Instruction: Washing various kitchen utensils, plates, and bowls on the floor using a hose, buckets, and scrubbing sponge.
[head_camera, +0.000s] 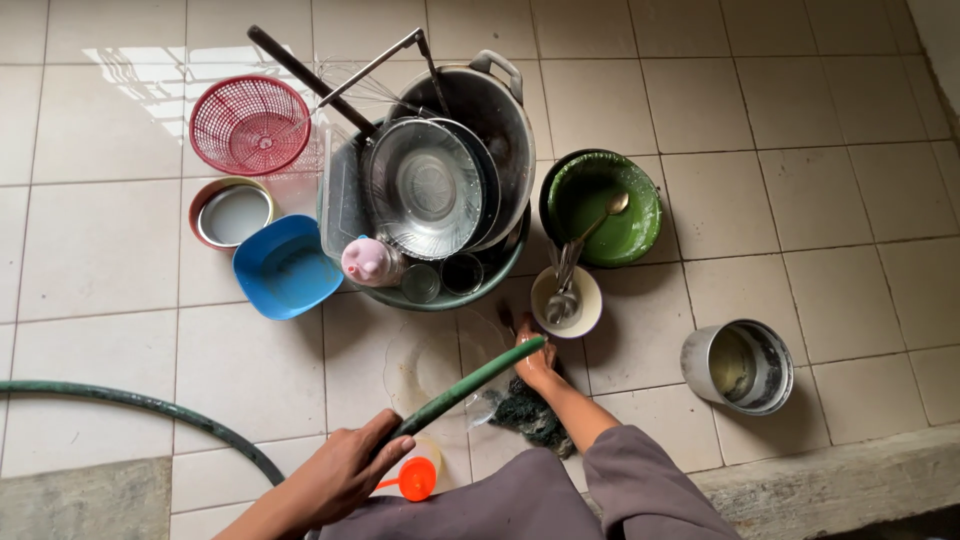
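The left hand (340, 475) is wrapped around a dark green hose (465, 388), fingers curled over it near its open end, which points up and to the right toward the right hand. The rest of the hose curves away across the tiled floor (800, 200) to the left edge of the view. The right hand (535, 365) reaches forward with its fingers pressed down on the floor tiles just below a small cream bowl (566, 302); whether it pinches anything cannot be told. A dark green scrubbing pad (530, 415) lies under the right forearm, touching the floor. Beneath the left hand sits a small orange scoop (416, 478).

The cream bowl holds several metal spoons (562, 290) standing up in it. Just above it is a green bowl (603, 208) with one spoon leaning inside. To the left, a large green basin (445, 297) is piled with a big metal pot (500, 120), glass lids (425, 188), a wire whisk, long-handled utensils, two small cups and a pink bottle (370, 262). Touching the basin's left side lies a blue dish (285, 268); beyond it are a round metal tin (232, 213) and a red plastic basket (250, 125). Well apart on the right, near the concrete step, a metal pot (738, 366) lies tilted on its side.
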